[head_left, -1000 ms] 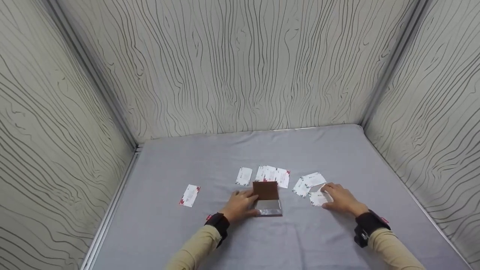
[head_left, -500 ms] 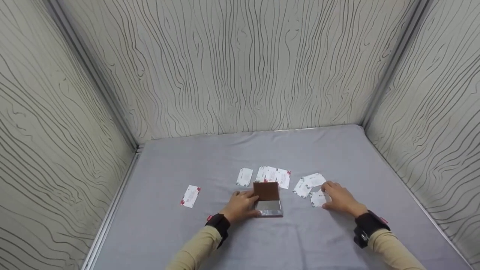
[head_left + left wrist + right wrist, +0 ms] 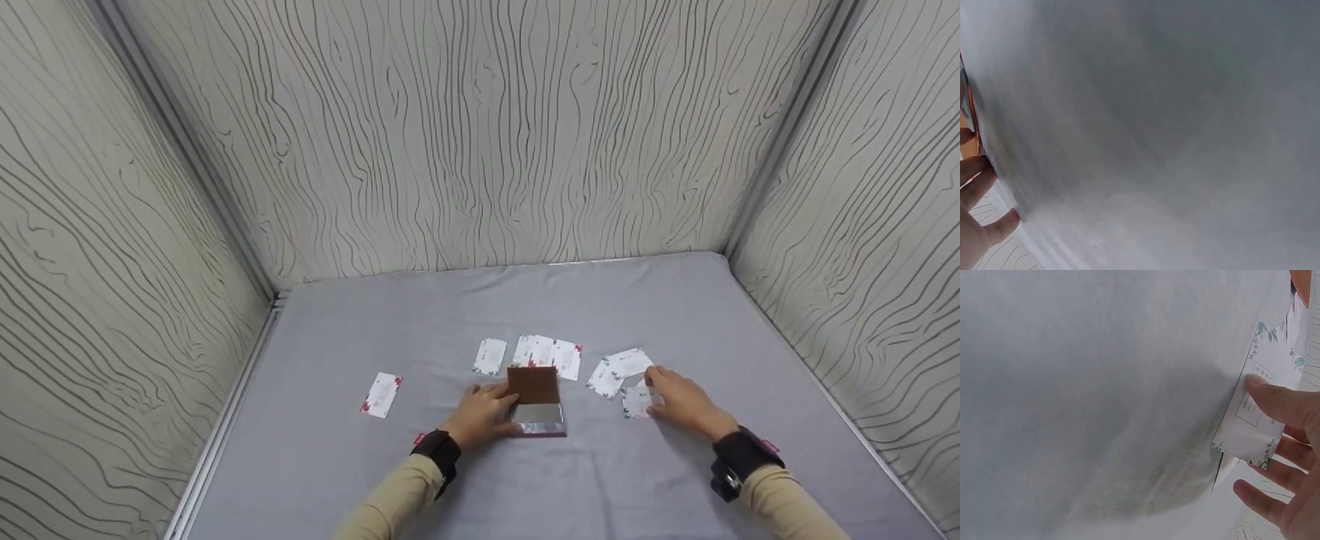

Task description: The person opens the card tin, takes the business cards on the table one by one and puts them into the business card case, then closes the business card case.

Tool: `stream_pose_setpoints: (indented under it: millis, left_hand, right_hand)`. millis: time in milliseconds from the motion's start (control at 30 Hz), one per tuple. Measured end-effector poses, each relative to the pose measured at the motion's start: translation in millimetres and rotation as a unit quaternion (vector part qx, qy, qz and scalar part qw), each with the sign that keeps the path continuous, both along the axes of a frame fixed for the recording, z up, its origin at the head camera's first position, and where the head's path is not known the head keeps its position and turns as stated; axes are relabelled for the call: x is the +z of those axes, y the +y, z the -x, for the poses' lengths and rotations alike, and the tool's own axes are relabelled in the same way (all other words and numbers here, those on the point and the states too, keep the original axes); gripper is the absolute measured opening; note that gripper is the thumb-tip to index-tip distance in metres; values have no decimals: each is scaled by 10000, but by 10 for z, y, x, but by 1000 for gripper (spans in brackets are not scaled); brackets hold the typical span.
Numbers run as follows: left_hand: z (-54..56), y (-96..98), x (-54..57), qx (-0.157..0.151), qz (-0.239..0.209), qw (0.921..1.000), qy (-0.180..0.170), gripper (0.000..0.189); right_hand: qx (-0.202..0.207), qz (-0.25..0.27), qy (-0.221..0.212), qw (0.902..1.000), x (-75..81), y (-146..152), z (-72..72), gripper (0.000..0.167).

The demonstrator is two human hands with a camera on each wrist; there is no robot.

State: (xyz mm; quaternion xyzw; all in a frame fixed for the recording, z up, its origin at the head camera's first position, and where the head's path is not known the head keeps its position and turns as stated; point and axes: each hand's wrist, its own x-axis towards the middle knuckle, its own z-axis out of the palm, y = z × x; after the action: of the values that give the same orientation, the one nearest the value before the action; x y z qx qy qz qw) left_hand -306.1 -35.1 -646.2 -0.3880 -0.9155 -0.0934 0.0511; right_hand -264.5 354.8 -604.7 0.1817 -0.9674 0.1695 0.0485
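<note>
A brown hinged card case (image 3: pixel 538 414) stands open, its lid raised and a silvery inside showing. My left hand (image 3: pixel 480 414) holds it by the left side, thumb at the front and fingers by the lid. In the left wrist view only a thin edge of the case (image 3: pixel 972 107) shows at the far left. On the right, my right hand (image 3: pixel 684 399) grips a white business card (image 3: pixel 1252 408) with green leaf corners, the thumb across its face and fingers along the opposite edge. Two similar cards (image 3: pixel 628 363) overlap just beyond that hand.
Behind the case lie several overlapping cards (image 3: pixel 568 358), some with red flowers. One leaf-cornered card (image 3: pixel 490 355) lies left of them, and a red-flowered card (image 3: pixel 382 394) farther left. Grey cloth (image 3: pixel 360 315) covers the table; patterned panels (image 3: pixel 480 135) enclose it.
A raised white card edge at my right fingers a second ago now appears lower, with the hand almost in place. My left hand and the card case have stayed put.
</note>
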Motion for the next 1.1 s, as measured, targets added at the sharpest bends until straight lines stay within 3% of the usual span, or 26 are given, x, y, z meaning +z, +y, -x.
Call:
stream_pose_setpoints:
  millis: [267, 600, 900, 1100]
  left_hand:
    - [-13, -20, 25, -5, -55, 10000, -30, 66]
    - [-15, -17, -1, -85, -135, 9998, 91, 66]
    - [-18, 0, 28, -7, 18, 10000, -53, 66]
    - [-20, 8, 59, 69, 117, 9999, -32, 67]
  right_hand:
    - [247, 166, 91, 9995, 112, 4, -20, 23]
    - [416, 387, 392, 9976, 176, -86, 19, 29]
    - [578, 603, 909, 9924, 113, -250, 49, 27]
    - [622, 763, 936, 9907, 78, -379, 77, 21]
